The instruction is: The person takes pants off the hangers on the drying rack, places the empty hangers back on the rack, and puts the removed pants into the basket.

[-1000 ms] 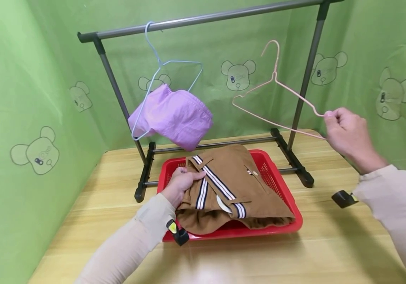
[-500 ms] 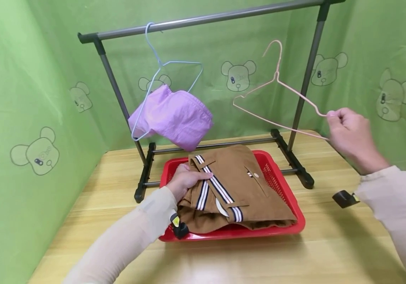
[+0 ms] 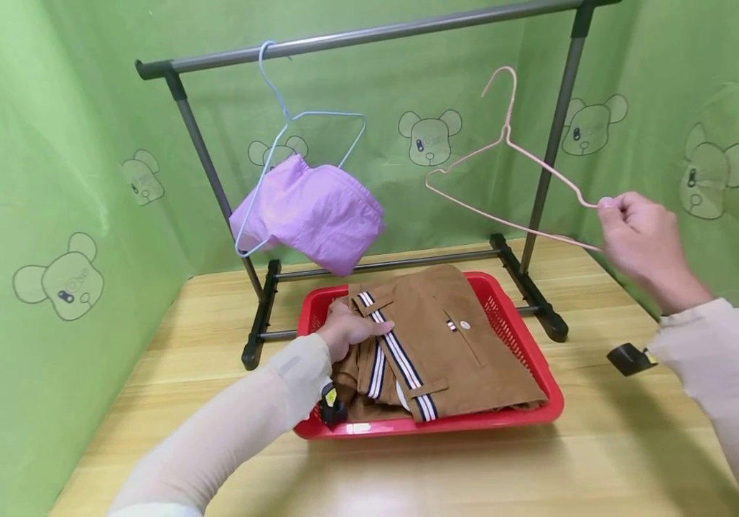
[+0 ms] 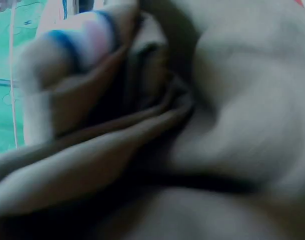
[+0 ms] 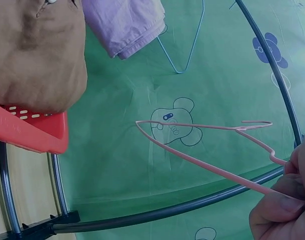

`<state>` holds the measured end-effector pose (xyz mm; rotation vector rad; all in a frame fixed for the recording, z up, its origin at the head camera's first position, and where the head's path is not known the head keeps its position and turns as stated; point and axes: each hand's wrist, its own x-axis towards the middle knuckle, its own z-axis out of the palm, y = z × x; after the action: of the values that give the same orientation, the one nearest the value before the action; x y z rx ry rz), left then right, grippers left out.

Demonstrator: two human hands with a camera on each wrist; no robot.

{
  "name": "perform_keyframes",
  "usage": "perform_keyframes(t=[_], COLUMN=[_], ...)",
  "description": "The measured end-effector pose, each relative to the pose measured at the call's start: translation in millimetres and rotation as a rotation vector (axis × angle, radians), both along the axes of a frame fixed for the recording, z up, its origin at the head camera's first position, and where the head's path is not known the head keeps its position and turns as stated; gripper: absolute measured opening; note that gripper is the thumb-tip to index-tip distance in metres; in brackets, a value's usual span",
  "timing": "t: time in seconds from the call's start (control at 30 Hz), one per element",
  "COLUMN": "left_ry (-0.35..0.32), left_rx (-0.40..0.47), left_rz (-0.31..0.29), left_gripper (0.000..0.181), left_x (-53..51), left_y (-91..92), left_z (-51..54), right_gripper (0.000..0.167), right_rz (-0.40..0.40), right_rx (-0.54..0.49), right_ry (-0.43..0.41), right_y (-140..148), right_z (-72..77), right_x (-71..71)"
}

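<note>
Brown pants (image 3: 459, 345) with belt loops and a striped waistband lie folded in a red basket (image 3: 554, 406). My left hand (image 3: 347, 332) grips their waistband at the left side, thumb on top and the other fingers mostly hidden by cloth. Blurred brown folds (image 4: 87, 160) fill most of the left wrist view. Raised at the right, my right hand (image 3: 643, 237) pinches one end of a pink wire hanger (image 3: 507, 131). The hanger's hook points up, apart from the rail. In the right wrist view, thumb and fingers (image 5: 285, 205) close on the hanger's corner.
A dark metal clothes rack (image 3: 375, 34) stands behind the basket. From its rail hangs a blue hanger (image 3: 288, 116) with a purple garment (image 3: 317, 212) on it. Green printed cloth (image 3: 59, 179) encloses the wooden tabletop (image 3: 459, 474) at the back and sides.
My left hand has shifted right and slightly inward with the waistband, and the pants lie flatter in the basket. The basket has slid slightly right. The right hand and hanger barely moved.
</note>
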<state>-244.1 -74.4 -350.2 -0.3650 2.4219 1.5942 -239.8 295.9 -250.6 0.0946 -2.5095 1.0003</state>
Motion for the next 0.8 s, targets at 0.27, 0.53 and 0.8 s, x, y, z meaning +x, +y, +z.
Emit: perform_keyframes(t=[0.27,0.53,0.8], left_ry=[0.038,0.034,-0.072], left_rx=[-0.257,-0.492,-0.797], left_rz=[-0.109,-0.308,-0.444], left_gripper=[0.118,0.104,0.098], left_x=[0.9,-6.6,-18.9], left_y=[6.0,9.4,16.8], left_z=[4.4,10.1,15.9], right_gripper=[0.045,0.046,0.045], right_rz=[-0.012,-0.003,-0.006], right_rx=[0.012,0.010,0.016], right_ry=[0.001,-0.019,-0.026], right_y=[-0.6,0.5,-1.2], right_z=[0.0,-3.4,-2.5], right_x=[-0.1,-0.5,-2.6])
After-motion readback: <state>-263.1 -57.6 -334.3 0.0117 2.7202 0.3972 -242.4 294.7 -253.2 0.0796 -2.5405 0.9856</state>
